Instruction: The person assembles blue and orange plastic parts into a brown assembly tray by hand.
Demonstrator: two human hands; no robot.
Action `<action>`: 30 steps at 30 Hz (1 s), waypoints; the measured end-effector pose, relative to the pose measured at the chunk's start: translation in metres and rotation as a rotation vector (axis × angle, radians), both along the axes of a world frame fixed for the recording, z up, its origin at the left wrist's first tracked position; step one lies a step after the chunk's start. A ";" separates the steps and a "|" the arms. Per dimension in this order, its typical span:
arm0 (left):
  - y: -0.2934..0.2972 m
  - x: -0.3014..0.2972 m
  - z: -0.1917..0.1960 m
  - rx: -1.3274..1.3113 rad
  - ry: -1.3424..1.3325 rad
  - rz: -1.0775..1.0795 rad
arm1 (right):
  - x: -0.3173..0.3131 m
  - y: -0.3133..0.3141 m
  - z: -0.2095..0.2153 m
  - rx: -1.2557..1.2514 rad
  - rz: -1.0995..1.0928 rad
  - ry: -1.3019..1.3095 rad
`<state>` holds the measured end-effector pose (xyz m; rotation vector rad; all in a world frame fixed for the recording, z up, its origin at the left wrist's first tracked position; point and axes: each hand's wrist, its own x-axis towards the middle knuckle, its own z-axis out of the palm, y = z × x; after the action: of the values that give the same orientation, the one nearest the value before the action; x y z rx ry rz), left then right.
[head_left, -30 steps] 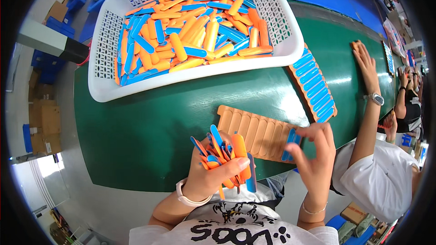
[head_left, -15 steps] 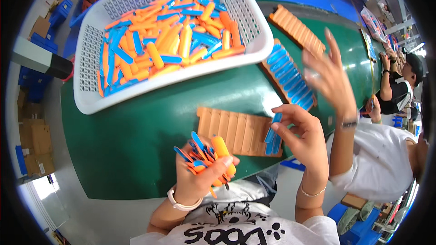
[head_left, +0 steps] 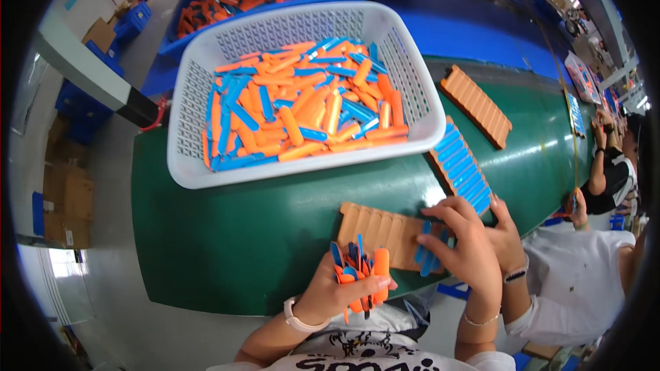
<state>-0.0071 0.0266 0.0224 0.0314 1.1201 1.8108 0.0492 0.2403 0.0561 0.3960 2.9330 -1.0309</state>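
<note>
1. A worker at a green conveyor belt [head_left: 227, 247] fills an orange grooved tray [head_left: 381, 230] with small blue plastic sticks [head_left: 430, 255], seen from a head-worn camera looking down.

2. The left hand [head_left: 337, 295] is clamped around a mixed bundle of orange and blue sticks [head_left: 357, 271], fingers closed tight, the pieces fanning upward just in front of the worker's chest.

3. The right hand [head_left: 464, 247] rests over the right end of the tray, fingertips pinched together on blue sticks being set into the grooves; how many it grips cannot be told.

4. By the look of it, the tray is only begun: a few blue sticks sit at its right end under the hand, while the grooves to the left lie bare and orange.

5. Just beyond, a second tray filled with blue sticks [head_left: 462, 168] lies finished on the belt, its slots packed end to end. Farther up the belt an empty orange tray [head_left: 476, 104] waits, well apart from the hands.

6. Plenty of stock remains: a white perforated basket [head_left: 192, 113] on the belt holds a heap of loose orange and blue sticks, and a blue bin [head_left: 206, 10] behind it carries more.

7. To the right, another person's hand [head_left: 507, 237] rests at the belt edge, touching or just beside the worker's right hand; other people sit farther along the line.
</note>
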 end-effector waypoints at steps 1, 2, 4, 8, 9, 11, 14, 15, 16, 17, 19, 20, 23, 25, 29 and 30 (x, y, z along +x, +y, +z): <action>0.001 0.002 -0.002 0.017 0.010 0.035 | -0.003 -0.004 0.005 -0.151 0.050 0.018; 0.001 0.002 -0.005 0.065 0.030 0.027 | -0.007 -0.008 0.008 -0.298 0.095 0.037; 0.001 -0.003 -0.002 0.128 0.021 -0.023 | -0.015 -0.013 0.002 -0.528 0.346 0.162; -0.001 -0.005 -0.004 0.205 -0.095 -0.036 | -0.013 -0.017 -0.010 -0.936 0.390 0.019; -0.002 -0.004 -0.008 0.230 -0.083 -0.063 | -0.010 -0.020 -0.012 -0.938 0.389 0.013; -0.002 -0.003 -0.008 0.256 -0.074 -0.087 | -0.005 -0.028 -0.014 -1.188 0.232 0.010; -0.002 -0.004 -0.007 0.268 -0.094 -0.115 | -0.006 -0.040 -0.017 -1.437 0.117 0.178; -0.003 -0.002 -0.010 0.287 -0.134 -0.130 | -0.005 -0.036 -0.016 -1.434 0.114 0.173; -0.004 -0.001 -0.013 0.306 -0.174 -0.145 | -0.004 -0.030 -0.017 -1.396 0.148 0.166; -0.006 -0.001 -0.012 0.280 -0.175 -0.157 | -0.003 -0.025 -0.017 -1.359 0.182 0.157; -0.001 -0.001 -0.008 0.260 -0.166 -0.120 | -0.001 -0.014 -0.015 -1.293 -0.033 0.159; 0.001 0.000 -0.007 0.234 -0.151 -0.074 | -0.002 -0.006 -0.014 -1.222 -0.138 0.151; 0.003 0.002 -0.012 0.196 -0.204 -0.012 | -0.015 0.019 -0.019 -0.712 -0.290 0.050; -0.001 0.002 -0.016 0.214 -0.208 0.053 | -0.020 0.022 -0.023 -0.675 -0.305 -0.028; 0.000 0.003 -0.020 0.230 -0.268 0.108 | -0.020 0.021 -0.036 -0.259 -0.029 -0.026; 0.000 0.003 -0.020 0.228 -0.272 0.110 | -0.020 0.021 -0.038 -0.156 0.082 0.052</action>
<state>-0.0045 0.0264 0.0024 -0.1408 0.7345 1.9650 0.0295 0.2611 0.0177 0.2463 2.8584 -1.2657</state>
